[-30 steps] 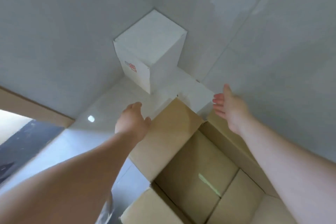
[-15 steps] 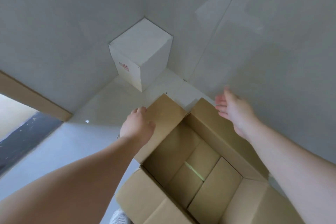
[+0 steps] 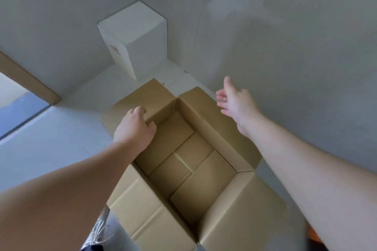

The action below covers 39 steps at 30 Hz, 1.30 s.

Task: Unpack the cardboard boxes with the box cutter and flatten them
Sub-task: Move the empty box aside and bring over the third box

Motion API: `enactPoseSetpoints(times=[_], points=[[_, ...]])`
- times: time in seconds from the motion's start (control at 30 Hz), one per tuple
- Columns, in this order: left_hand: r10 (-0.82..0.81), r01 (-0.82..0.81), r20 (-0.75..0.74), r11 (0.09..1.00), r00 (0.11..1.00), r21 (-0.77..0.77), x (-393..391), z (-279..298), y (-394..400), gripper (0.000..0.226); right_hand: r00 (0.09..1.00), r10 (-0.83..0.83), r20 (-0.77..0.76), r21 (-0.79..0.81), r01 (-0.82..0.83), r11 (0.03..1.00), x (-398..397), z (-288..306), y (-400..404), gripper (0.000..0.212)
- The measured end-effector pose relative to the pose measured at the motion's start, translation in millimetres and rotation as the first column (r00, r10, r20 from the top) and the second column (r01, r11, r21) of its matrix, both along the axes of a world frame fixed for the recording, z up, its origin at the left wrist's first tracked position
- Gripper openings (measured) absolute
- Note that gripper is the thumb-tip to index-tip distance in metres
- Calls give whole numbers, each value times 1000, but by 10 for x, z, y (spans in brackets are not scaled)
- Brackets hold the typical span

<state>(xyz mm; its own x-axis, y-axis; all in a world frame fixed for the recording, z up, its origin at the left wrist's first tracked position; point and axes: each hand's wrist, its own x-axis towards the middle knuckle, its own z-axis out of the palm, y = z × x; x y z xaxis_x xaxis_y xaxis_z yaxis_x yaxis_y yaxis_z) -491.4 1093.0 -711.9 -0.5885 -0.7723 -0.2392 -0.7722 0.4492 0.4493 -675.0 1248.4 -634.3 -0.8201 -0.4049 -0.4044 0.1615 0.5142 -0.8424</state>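
Note:
An open brown cardboard box (image 3: 206,191) stands on the pale floor below me, its four top flaps folded outward and its inside empty. My left hand (image 3: 134,128) grips the box at the fold of the far-left flap (image 3: 142,98), thumb inside the box and fingers curled over the flap. My right hand (image 3: 234,102) hovers with straight fingers just beyond the right flap (image 3: 216,120), close to the wall and holding nothing. No box cutter is in view.
A closed white box (image 3: 140,32) with a small red label stands in the corner of two grey walls. A wooden door frame (image 3: 26,79) and a darker floor lie at the left. My shoe (image 3: 100,230) shows beside the box's near-left flap.
The brown box has slid away from the white box and the corner, toward me. My left hand stays on the far-left flap. My right hand has come off the right flap with fingers spread.

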Motion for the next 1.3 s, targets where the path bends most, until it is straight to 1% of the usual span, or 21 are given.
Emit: enactPoseSetpoints(times=[0.07,0.17,0.3,0.4,0.5,0.6,0.67,0.73,0.77,0.8,0.87,0.9,0.93,0.97,1.0,1.03,1.07,1.13,1.23,1.27,1.3], points=[[16,-15,-11,999,1000,34,34,36,453,49,1000,16,-10,14,-16,1000,-39,60,338,46],[12,-12,-9,997,1000,82,9,12,967,48,1000,-8,-1,21,9,1000,-81,46,634,48],[-51,50,11,994,999,100,-4,-190,1296,47,999,39,2,75,-39,996,67,-215,838,50],[-98,97,9,992,995,75,-13,-428,1365,49,998,68,-19,84,-66,994,162,-522,946,48],[-111,112,-18,993,994,48,-89,-768,1403,48,997,54,-49,65,-50,997,116,-881,1023,49],[-163,164,-27,985,986,47,-233,-1197,1564,50,995,64,-71,137,-54,989,26,-1384,1249,60],[-220,221,-54,975,974,12,-377,-1521,1728,52,992,76,-98,183,-57,982,-52,-1765,1500,68],[-317,313,-83,948,945,-57,-617,-1812,1891,55,988,82,-133,260,-45,964,-177,-2150,1790,64],[-368,360,-92,928,925,-94,-733,-1934,1966,56,982,108,-158,351,-47,935,-248,-2337,1935,57],[-421,408,-96,903,902,-133,-850,-2044,2031,57,971,149,-187,476,-43,879,-324,-2510,2066,52],[-531,507,-82,837,843,-205,-1095,-2241,2138,57,953,230,-198,734,-11,679,-462,-2801,2286,49],[-580,552,-71,800,811,-234,-1213,-2317,2177,56,954,259,-148,817,-30,576,-516,-2926,2365,51],[-617,584,-62,769,785,-259,-1318,-2382,2204,55,956,285,-64,863,-90,497,-566,-3058,2424,54],[-644,605,-56,743,763,-287,-1414,-2434,2222,54,952,305,25,877,-168,451,-609,-3189,2470,58],[-664,617,-50,718,746,-321,-1500,-2464,2237,53,942,322,90,869,-232,436,-655,-3316,2513,63],[-679,623,-45,696,733,-356,-1567,-2472,2247,53,930,351,108,857,-266,442,-693,-3409,2546,65],[-687,620,-52,683,724,-385,-1613,-2473,2245,53,923,373,91,834,-275,478,-715,-3481,2569,62],[-699,637,-24,665,715,-391,-1626,-2422,2260,54,915,398,59,782,-291,552,-661,-3527,2597,45],[-753,714,77,579,653,-392,-1666,-2370,2336,53,957,279,-79,674,-155,723,-547,-3595,2664,21],[-771,738,100,551,629,-390,-1740,-2345,2368,53,956,265,-124,642,-127,756,-519,-3613,2676,13],[-790,759,112,523,602,-388,-1854,-2323,2412,53,949,270,-161,617,-117,778,-496,-3627,2692,16]])
